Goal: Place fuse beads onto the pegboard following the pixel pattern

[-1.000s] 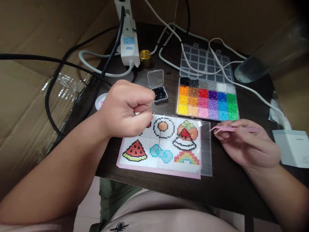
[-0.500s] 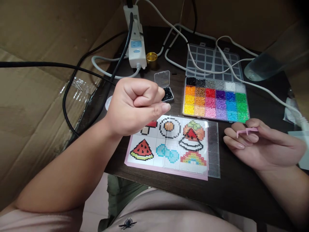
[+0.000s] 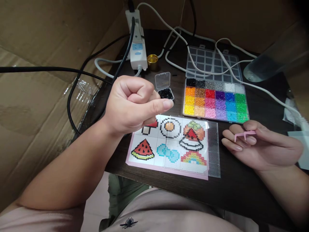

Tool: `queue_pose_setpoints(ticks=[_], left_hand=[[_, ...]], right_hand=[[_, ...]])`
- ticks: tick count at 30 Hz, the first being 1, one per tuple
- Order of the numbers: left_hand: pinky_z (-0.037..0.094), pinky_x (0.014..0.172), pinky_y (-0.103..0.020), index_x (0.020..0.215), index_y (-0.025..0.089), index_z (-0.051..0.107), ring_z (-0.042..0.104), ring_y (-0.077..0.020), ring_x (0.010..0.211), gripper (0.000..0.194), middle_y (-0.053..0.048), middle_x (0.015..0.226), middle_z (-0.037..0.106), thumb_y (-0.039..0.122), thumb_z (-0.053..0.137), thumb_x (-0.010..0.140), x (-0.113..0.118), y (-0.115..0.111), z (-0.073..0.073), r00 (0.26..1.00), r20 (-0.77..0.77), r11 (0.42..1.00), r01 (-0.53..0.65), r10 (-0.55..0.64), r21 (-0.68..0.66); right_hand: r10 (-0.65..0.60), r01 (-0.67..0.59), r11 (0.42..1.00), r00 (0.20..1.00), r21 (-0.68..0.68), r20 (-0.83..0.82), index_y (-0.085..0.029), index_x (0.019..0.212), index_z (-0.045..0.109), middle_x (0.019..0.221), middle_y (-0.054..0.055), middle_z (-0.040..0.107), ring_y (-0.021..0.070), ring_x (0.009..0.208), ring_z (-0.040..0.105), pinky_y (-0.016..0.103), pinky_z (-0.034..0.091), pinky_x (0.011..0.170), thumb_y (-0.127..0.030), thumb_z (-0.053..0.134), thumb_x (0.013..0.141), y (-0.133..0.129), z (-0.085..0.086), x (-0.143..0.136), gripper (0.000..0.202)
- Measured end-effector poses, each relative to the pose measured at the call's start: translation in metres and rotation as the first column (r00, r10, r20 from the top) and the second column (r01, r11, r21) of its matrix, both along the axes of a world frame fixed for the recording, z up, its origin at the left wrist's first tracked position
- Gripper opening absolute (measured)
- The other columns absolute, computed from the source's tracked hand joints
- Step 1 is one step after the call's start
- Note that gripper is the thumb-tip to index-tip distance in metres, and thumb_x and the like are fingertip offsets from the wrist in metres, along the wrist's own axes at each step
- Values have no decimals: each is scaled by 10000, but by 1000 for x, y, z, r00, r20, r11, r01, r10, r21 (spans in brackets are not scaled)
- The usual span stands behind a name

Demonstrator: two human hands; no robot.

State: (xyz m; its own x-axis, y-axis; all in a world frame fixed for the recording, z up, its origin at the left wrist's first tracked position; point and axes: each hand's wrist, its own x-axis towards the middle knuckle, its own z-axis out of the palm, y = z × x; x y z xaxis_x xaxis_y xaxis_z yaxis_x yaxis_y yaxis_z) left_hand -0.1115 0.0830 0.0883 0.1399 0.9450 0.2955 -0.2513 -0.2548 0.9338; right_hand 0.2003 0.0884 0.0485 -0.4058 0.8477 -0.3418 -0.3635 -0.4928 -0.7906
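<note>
My left hand (image 3: 132,106) is raised over the upper left of the pattern sheet (image 3: 142,166), its fingers curled into a fist and its thumb stretched out to the right. I see nothing in it. Pink plastic tweezers (image 3: 245,133) are held in my right hand (image 3: 267,145), to the right of the sheet, with their two bent tips pointing left. A clear pegboard (image 3: 213,151) overlaps the right part of the sheet. On it lies a beaded watermelon slice (image 3: 191,138), red at the top with a black outline. My left hand partly covers a printed mushroom.
Behind the sheet stand an open sorting box of coloured beads (image 3: 214,101) and a small open case of black beads (image 3: 166,93). A power strip (image 3: 138,48), a gold cup (image 3: 152,60) and several cables lie farther back. Cardboard (image 3: 36,106) walls the left side.
My left thumb has straightened and lifted away from the curled fingers. My right hand has shifted slightly left, still holding the tweezers. The view has moved a little.
</note>
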Motion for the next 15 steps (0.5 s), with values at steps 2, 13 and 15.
queue_pose_setpoints(ticks=[2,13,15], left_hand=[[160,319,-172,573,201,63,168,-1,372,753,97,502,131,104,792,731,-1,0,-1,1000,-21,1000,-10,10,23],[115,366,-272,524,220,156,113,-52,397,702,68,476,90,726,461,902,-9,8,2,949,-44,948,306,-311,-90],[130,361,-278,512,226,155,125,-58,393,706,64,462,98,735,450,901,-9,9,2,939,-50,938,335,-340,-91]], right_hand=[[-2,2,1000,1000,-2,12,-231,700,737,507,-5,364,119,529,360,271,265,459,-263,763,667,0,1,0,53],[38,-39,998,999,44,34,-239,614,665,468,-42,257,104,468,233,286,213,449,-361,812,671,0,-1,-5,200],[49,-51,998,998,37,35,-235,594,641,466,-42,259,106,465,234,287,214,448,-362,816,667,0,-1,-5,228]])
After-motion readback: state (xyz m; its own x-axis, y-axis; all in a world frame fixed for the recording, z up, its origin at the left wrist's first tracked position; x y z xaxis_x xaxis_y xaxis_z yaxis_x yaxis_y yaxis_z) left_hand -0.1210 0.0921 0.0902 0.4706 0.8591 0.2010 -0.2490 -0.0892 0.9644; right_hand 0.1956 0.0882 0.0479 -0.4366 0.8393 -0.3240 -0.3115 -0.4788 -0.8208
